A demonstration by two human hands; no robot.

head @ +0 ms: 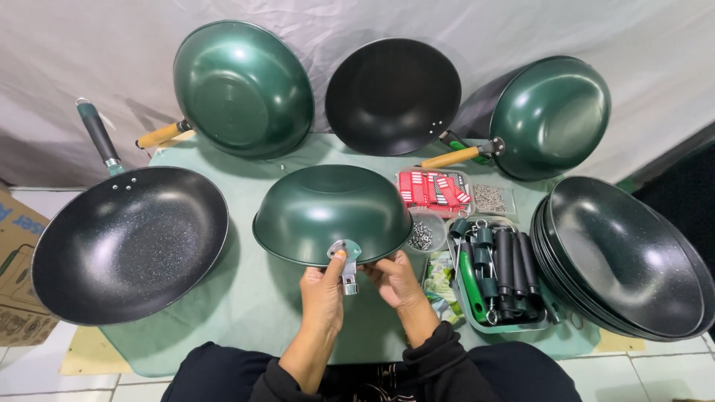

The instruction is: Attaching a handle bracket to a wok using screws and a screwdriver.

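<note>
At far left, cardboard box (18,275): brown, partly under the rim of the speckled pan.
Speckled pan (128,242): black, face up on the green mat (253,298), dark handle pointing up and left.
Back row, left: green pan (242,88) leaning on the white backdrop, underside out, wooden handle down-left.
Centre, green wok (331,212): handleless, upside down on the mat, just ahead of both hands.
Metal bracket (346,257): silver, fixed at the near rim of the green wok, hanging down between the hands.
Left hand (322,294): fingers curled, thumb pressed on the metal bracket, gripping it.
Right hand (398,281): fingers bent in toward the metal bracket and the near rim; actual contact and grip not clear.
Back row, middle: black pan (392,95) leaning on the backdrop, inside facing out.
Right of the wok: small tub of screws (422,234), red pack (434,190), bag of small metal parts (490,198).
Tray of handles (500,272): dark and green grips lying side by side.
Back row, right: second green pan (550,115), wooden handle down-left.
Far right: stack of dark pans (622,257), nested, tilted.
</note>
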